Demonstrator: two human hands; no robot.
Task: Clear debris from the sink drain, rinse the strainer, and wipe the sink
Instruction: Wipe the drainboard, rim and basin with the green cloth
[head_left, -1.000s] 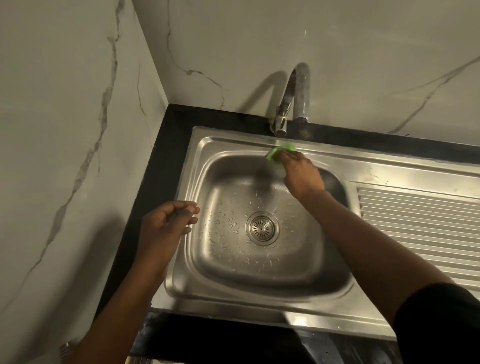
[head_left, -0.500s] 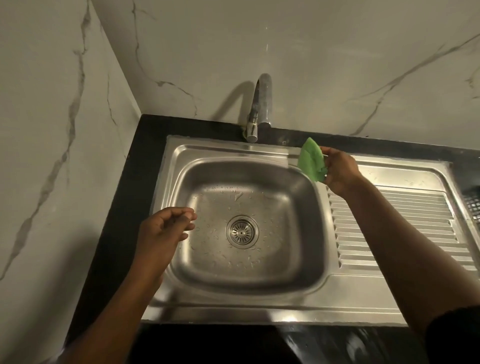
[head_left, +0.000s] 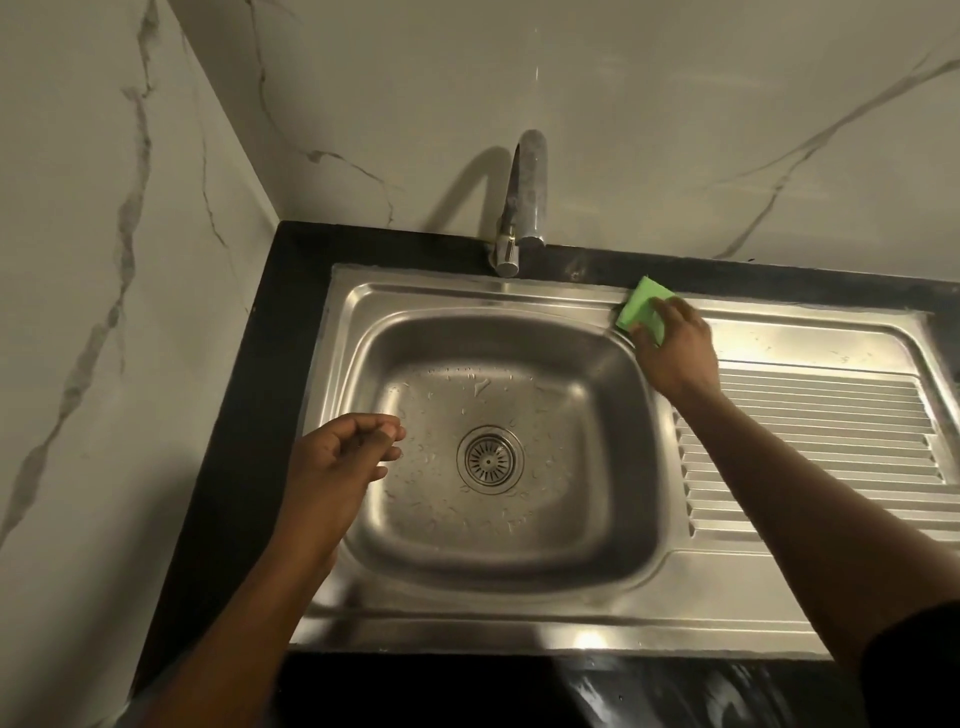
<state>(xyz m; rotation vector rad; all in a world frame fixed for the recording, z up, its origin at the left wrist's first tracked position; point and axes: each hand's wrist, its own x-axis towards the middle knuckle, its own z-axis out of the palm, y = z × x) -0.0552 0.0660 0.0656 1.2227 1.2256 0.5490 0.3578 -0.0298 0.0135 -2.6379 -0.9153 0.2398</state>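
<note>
The green sponge (head_left: 638, 307) is down now, not up in the air. The right hand (head_left: 675, 358) grips it flat on the sink (head_left: 441, 297) rim. Beside that grip, the left hand (head_left: 332, 470) hangs loose, holding nothing. 1 strainer (head_left: 490, 460) sits in the bowl.

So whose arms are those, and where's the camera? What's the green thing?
Those are a person's two bare arms, no machine. The camera sits on the person's head and looks down, so you see what they see. Below is a shiny steel sink set in a black counter, with a curved metal tap at the back and a round metal strainer in the drain. The right hand holds a green rectangular sponge against the sink's back rim, beside the ribbed draining board. The left hand hovers over the basin's left edge, fingers loosely curled, holding nothing.
</note>
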